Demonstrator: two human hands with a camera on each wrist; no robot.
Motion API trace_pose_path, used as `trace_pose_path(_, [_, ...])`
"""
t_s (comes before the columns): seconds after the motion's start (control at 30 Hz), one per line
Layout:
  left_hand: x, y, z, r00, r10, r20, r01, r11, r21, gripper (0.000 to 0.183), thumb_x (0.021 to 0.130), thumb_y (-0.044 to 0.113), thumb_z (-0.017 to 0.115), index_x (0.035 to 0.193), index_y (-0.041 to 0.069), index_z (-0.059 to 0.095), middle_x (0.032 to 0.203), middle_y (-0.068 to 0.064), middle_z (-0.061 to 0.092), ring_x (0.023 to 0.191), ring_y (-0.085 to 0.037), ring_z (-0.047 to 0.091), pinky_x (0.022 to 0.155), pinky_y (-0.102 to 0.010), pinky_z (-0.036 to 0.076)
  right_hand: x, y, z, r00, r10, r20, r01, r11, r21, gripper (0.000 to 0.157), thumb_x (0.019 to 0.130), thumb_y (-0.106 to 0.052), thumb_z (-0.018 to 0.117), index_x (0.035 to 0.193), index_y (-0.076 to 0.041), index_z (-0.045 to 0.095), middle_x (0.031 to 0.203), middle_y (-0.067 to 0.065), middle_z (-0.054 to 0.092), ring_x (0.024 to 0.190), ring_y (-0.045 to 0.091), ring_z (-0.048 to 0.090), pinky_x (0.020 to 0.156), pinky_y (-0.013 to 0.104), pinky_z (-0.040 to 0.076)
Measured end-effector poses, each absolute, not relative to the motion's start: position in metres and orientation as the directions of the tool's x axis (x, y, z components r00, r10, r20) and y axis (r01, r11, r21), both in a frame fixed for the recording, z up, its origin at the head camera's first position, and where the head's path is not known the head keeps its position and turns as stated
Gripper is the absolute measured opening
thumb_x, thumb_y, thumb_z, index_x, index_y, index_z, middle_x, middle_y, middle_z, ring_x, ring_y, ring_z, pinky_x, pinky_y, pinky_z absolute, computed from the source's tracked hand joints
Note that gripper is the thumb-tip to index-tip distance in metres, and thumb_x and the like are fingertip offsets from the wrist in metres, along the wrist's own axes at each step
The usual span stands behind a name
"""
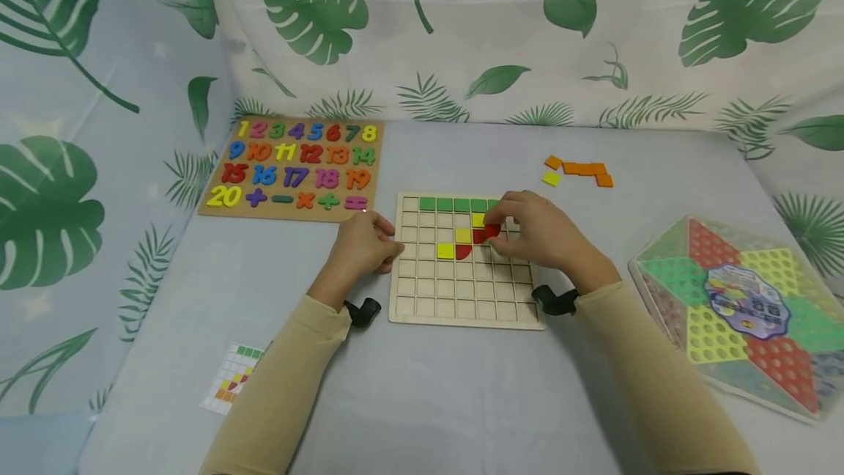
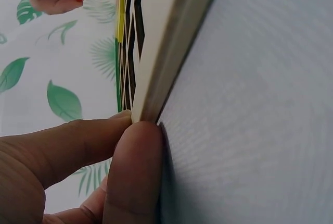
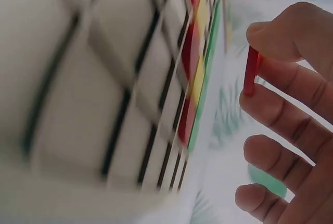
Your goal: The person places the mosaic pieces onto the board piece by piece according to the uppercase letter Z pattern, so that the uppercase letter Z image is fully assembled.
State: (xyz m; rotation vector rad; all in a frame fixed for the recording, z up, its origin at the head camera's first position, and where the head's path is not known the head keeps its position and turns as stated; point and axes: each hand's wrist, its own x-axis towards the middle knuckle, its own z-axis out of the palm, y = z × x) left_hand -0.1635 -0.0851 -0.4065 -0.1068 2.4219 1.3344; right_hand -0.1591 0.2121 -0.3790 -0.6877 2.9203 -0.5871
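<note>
A wooden grid board (image 1: 455, 311) lies on the table with a row of green squares (image 1: 445, 204) along its far side. Yellow squares (image 1: 445, 250) run diagonally across it, with red rounded pieces (image 1: 464, 251) beside them. At the board's left edge, my left hand (image 1: 361, 244) pinches the rim between thumb and finger; the left wrist view shows the fingertips on the wooden edge (image 2: 158, 73). Over the board's right half, my right hand (image 1: 537, 229) pinches a red piece (image 3: 251, 72) between thumb and fingers. That piece is held above the grid, apart from it in the right wrist view.
Behind the board to the right lie several loose orange pieces (image 1: 583, 168) and a yellow square (image 1: 551, 178). A number puzzle board (image 1: 290, 167) stands at the back left. A pattern card (image 1: 227, 380) is partly under the left sleeve. A hexagonal game box (image 1: 745, 314) lies right.
</note>
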Motion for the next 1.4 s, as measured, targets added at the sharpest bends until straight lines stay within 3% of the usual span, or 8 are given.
trace_pose_path(0.37, [-0.164, -0.085, -0.404, -0.925, 0.115, -0.361, -0.245, 0.546, 0.801, 0.029, 0.089, 0.011, 0.081, 0.112, 0.002, 0.065, 0.087, -0.009, 0.07, 0.054, -0.01, 0.064, 0.051, -0.021, 0.057, -0.14, 0.167, -0.39, -0.773, -0.617, 0.148, -0.617, 0.676, -0.403, 0.014, 0.084, -0.017, 0.084, 0.097, -0.017, 0.079, 0.092, -0.006, 0.072, 0.09, 0.016, 0.064, 0.089, 0.037, 0.052])
trace_pose_path(0.7, [-0.163, -0.086, -0.403, -0.924, 0.116, -0.363, -0.248, 0.54, 0.804, 0.029, 0.089, 0.01, 0.08, 0.113, 0.001, 0.065, 0.089, -0.01, 0.07, 0.055, -0.01, 0.065, 0.051, -0.021, 0.057, -0.137, 0.153, -0.397, -0.718, -0.674, 0.172, -0.69, 0.66, -0.296, 0.008, 0.088, -0.021, 0.081, 0.095, -0.018, 0.08, 0.09, -0.006, 0.072, 0.085, 0.015, 0.057, 0.079, 0.031, 0.049])
trace_pose_path(1.13, [-0.163, -0.086, -0.404, -0.922, 0.111, -0.37, -0.256, 0.544, 0.799, 0.028, 0.089, 0.011, 0.08, 0.112, 0.002, 0.066, 0.09, -0.01, 0.071, 0.056, -0.01, 0.065, 0.052, -0.02, 0.057, -0.139, 0.148, -0.397, -0.738, -0.67, 0.073, -0.662, 0.701, -0.266, 0.02, 0.085, -0.029, 0.086, 0.101, -0.019, 0.08, 0.1, -0.005, 0.075, 0.094, 0.018, 0.06, 0.085, 0.034, 0.053])
trace_pose_path(1.4, [-0.164, -0.086, -0.406, -0.928, 0.117, -0.355, -0.242, 0.537, 0.808, 0.028, 0.089, 0.011, 0.08, 0.111, 0.001, 0.065, 0.088, -0.01, 0.07, 0.055, -0.01, 0.065, 0.051, -0.021, 0.057, -0.142, 0.154, -0.393, -0.759, -0.644, 0.095, -0.637, 0.705, -0.312, 0.025, 0.083, -0.031, 0.088, 0.102, -0.016, 0.081, 0.094, -0.004, 0.074, 0.088, 0.017, 0.06, 0.085, 0.035, 0.053])
